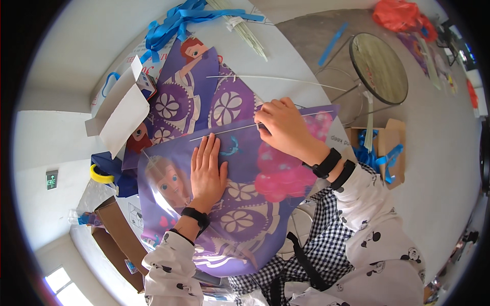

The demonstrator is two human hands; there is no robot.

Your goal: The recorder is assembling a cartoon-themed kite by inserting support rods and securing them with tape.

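A large purple printed sheet [240,168], cut like a kite sail with a cartoon figure and pink balloons, spreads over the table in front of me. My left hand [208,171] lies flat on it, fingers stretched toward its far edge. Along that edge runs a thin white rod [224,132]. The fingers of my right hand [285,127] are curled and pinched at the rod, right of the left hand; the fingertips are partly hidden. Beyond the edge lie more purple printed sheets [224,104], overlapping, with another thin white rod [286,79] across them.
Blue ribbons [176,23] and a bundle of pale rods [245,33] lie at the far end. At left are an opened white box [125,115] and a yellow tape roll [101,174]. A round stool [378,69] and a cardboard box [397,153] with blue strips stand at right.
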